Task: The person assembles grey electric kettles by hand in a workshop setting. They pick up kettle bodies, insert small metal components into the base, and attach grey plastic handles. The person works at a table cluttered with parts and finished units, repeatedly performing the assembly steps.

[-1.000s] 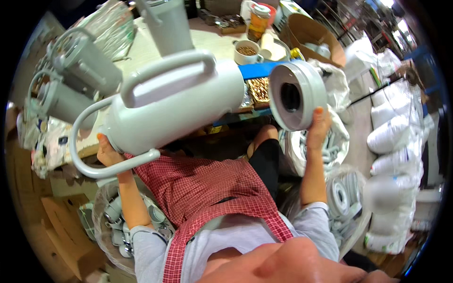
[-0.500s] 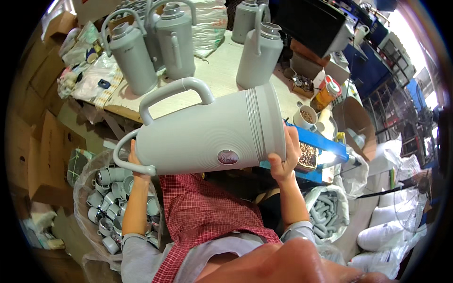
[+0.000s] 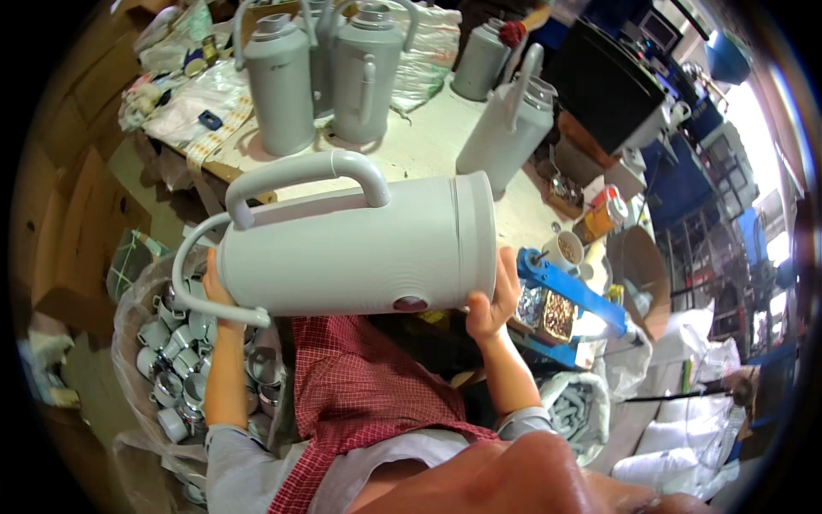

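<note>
A grey thermos flask [image 3: 351, 248] lies sideways in the air between my hands, its base toward the right. Its fixed side handle [image 3: 300, 171] points up, and a curved carrying handle [image 3: 193, 265] loops off the neck end. My left hand [image 3: 216, 287] is closed round the neck end, mostly hidden behind the flask. At the base end, my right hand [image 3: 497, 300] grips the rim, thumb below. A dark oval badge [image 3: 410, 303] shows low on the body, partly turned under. Beyond it, several similar flasks [image 3: 281, 94] stand on the table.
Blue bench device [image 3: 574, 291] with a lamp and trays of small metal parts stands right of my right hand. Bags of grey cup-like parts [image 3: 184, 368] and curved grey handles [image 3: 578, 411] flank me. Another flask [image 3: 509, 128] leans at the table's [image 3: 411, 141] far right.
The flask has rolled in my hands, so its oval badge sits lower and is partly hidden. My view has shifted, and a red-and-tan shape now appears by the far flask.
</note>
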`<state>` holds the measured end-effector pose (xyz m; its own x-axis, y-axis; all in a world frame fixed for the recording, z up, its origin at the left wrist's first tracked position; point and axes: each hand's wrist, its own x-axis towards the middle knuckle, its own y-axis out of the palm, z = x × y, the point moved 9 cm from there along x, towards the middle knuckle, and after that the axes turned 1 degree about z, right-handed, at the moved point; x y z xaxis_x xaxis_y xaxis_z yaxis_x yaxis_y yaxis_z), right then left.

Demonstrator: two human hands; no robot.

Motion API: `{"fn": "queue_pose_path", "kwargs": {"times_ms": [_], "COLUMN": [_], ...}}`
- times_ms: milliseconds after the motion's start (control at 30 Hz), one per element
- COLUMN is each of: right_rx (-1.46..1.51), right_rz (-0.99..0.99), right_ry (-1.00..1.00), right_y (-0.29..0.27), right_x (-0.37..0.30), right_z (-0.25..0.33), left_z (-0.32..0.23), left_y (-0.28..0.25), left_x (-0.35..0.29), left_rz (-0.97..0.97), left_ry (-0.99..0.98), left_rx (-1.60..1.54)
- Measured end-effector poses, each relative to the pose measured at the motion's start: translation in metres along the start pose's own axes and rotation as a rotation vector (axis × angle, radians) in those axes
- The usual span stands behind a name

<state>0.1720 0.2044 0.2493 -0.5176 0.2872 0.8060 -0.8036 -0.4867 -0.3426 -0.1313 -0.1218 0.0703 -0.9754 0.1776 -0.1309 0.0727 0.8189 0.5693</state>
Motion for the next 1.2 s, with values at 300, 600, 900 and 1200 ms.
{"fn": "queue_pose_path", "kwargs": {"times_ms": [300,600,900,1200], "right_rx": [-0.069,0.266,0.817,0.771], "right_rz": [0.008,0.199,-0.014,0.048], "right_ry": [-0.301,0.626,0.616,0.617], "right_y": [0.021,0.035,0.056,0.055], "right_x": [0.023,0.038,-0.002,0.027], "right_z": [0.051,-0.126,-0.135,-0.084], "left_z": [-0.015,-0.085,-0.067,-0.06], "left_y": [0.018,0.009,0.007,0.005], "left_x": [0.022,-0.04,-0.029,-0.029], "left_rz": [0.109,-0.091,-0.081,-0.098], "left_ry": [0.055,0.413,0.385,0.356], "left_rx": [-0.169,-0.007,0.084,0.139]}}
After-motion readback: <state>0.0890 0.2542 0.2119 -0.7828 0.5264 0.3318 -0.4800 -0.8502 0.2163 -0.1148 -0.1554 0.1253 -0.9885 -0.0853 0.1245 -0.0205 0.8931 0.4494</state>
